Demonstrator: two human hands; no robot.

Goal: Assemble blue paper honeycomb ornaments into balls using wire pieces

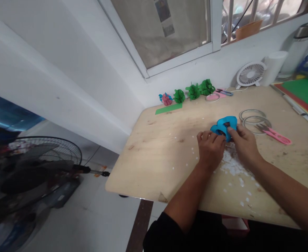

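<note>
A bright blue looped piece point(230, 121), which looks like paper, is held between both hands over the right half of the wooden table. My left hand point(211, 147) grips its lower left part with curled fingers. On its right side, my right hand point(244, 141) pinches it between thumb and fingers. White scraps point(234, 163) lie beneath and around the hands. Two metal rings point(253, 117) and pink-handled snips point(277, 135) rest just right of my right hand.
Green paper shapes point(193, 91) and a pink-and-blue one point(166, 99) line the wall behind a green strip point(169, 109). A small white fan point(250, 74) stands at the back; colored sheets point(305, 94) lie far right. The table's left edge point(122, 150) faces a floor fan point(49, 154).
</note>
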